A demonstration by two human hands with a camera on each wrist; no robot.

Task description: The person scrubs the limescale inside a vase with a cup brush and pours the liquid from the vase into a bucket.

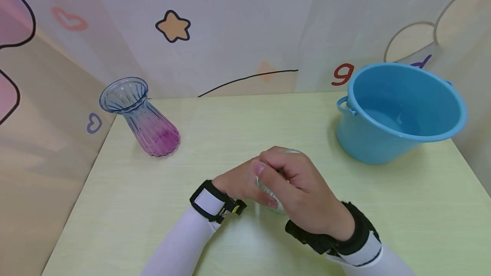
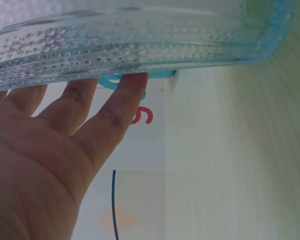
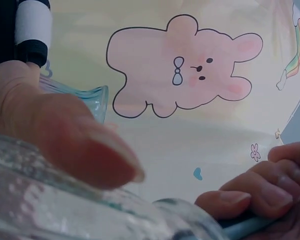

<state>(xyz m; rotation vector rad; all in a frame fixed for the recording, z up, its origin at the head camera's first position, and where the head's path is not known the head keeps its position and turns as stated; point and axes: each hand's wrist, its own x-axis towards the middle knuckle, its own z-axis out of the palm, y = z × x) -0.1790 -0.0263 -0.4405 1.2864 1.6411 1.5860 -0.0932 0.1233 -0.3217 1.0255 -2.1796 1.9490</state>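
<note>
Between the two hands is a clear glass bottle [image 2: 140, 42] with a bumpy, dotted surface; in the head view the hands hide most of it. My left hand [image 1: 243, 180] grips its body, the thumb on the near side and the fingers [image 2: 107, 112] on the far side. Over its top, my right hand [image 1: 307, 193] has its fingers curled. In the right wrist view those fingers [image 3: 267, 195] close round a slim pale blue-grey piece [image 3: 247, 227] beside the bottle's narrowing end. What that piece is, I cannot tell.
A ribbed glass vase [image 1: 153, 127], blue above and pink below, stands at the back left of the pale table [image 1: 126, 225]. At the back right stands a blue bucket [image 1: 368, 139] with a handle. A patterned cloth [image 1: 238, 24] hangs behind.
</note>
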